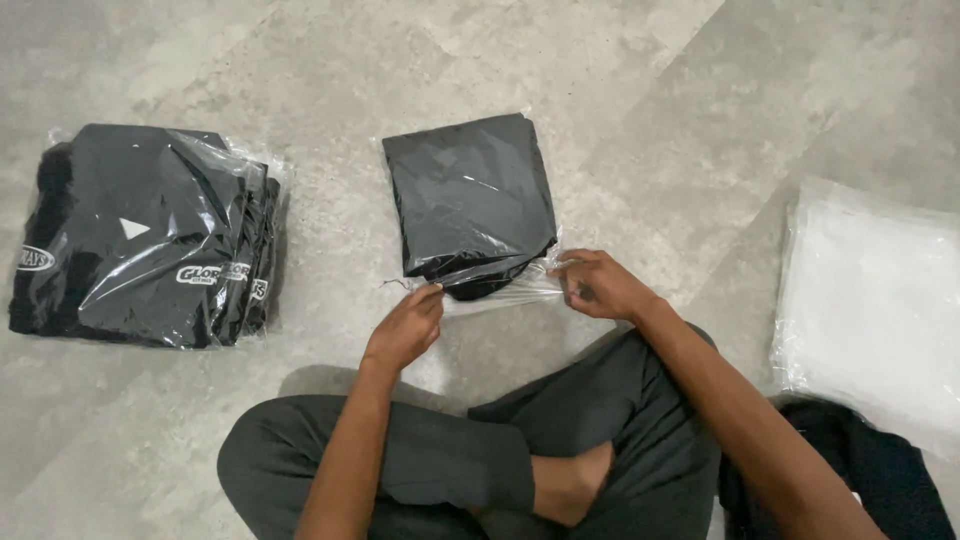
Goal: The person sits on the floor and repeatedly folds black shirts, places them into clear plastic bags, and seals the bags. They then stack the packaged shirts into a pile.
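Both hands pinch the open flap of the clear plastic bag (500, 290): left hand (405, 328) and right hand (600, 285) at opposite corners. The folded black garment (470, 200) lies just beyond them; pulling evenly should keep the flap flat.

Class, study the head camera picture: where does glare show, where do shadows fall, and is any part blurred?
Head view: soft, even light; white glare streaks on the plastic of the bagged garment and on the stack of bagged garments; a faint shadow on the floor near the left hand; the right hand looks sharp, with no marked blur.
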